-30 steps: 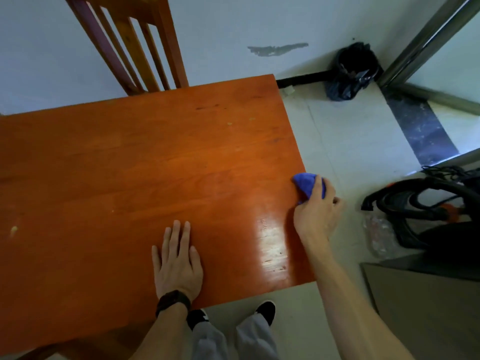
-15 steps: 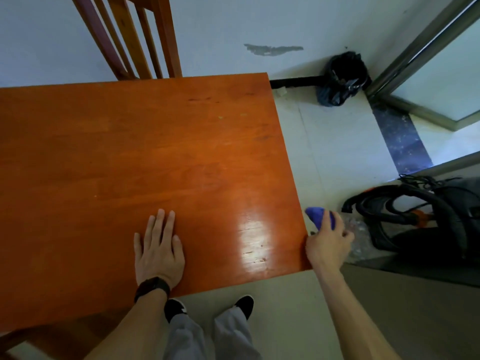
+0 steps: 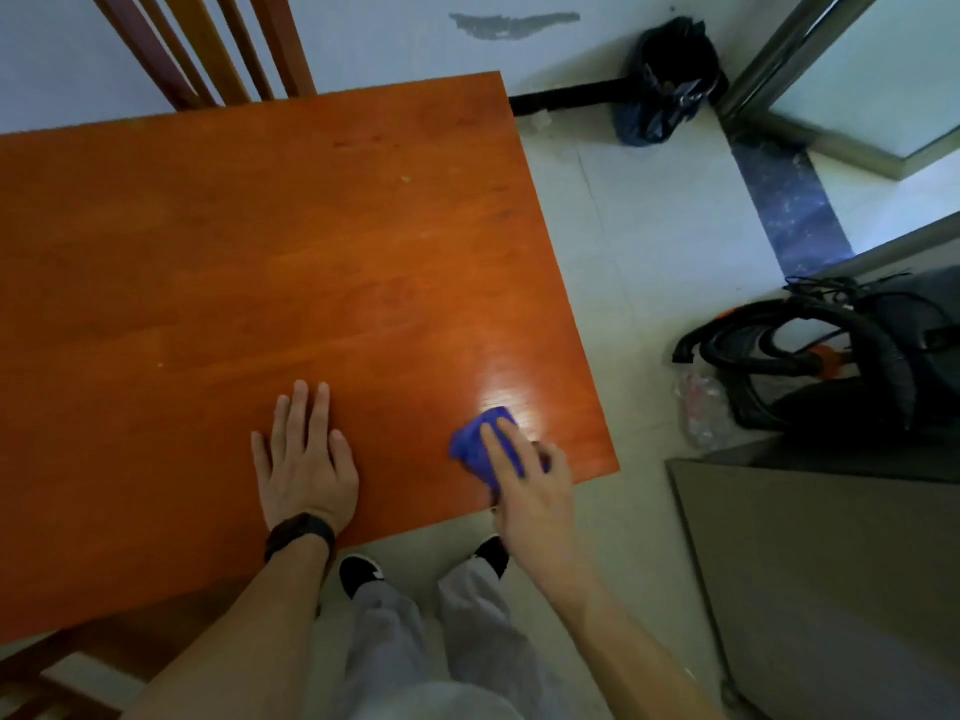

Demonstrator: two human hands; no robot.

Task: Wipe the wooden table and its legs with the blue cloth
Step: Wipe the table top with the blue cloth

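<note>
The wooden table [image 3: 260, 252] fills the left and middle of the view, its orange-brown top glossy, with a patch of glare near the near right corner. Behind its far edge stands a wooden chair back [image 3: 208, 49] against the pale wall. On the floor to the right lie a black backpack [image 3: 831, 356] with looped straps and, further back in the corner, a dark bag [image 3: 665, 80]. Below the near table edge show the person's grey trousers [image 3: 415, 641] and black shoes [image 3: 358, 574].

The left hand [image 3: 306, 459] stays flat on the tabletop near the near edge, palm down, fingers straight and close together, holding nothing; a black wristband [image 3: 298, 535] circles the wrist.

The right hand [image 3: 530, 491] has moved. Half a second ago it held the cloth off the table's right side edge; now it is over the tabletop by the near right corner, gripping the bunched blue cloth [image 3: 480, 444], index finger laid along the top, the other fingers curled at its side. The cloth rests on the wood, just beside the glare.
</note>
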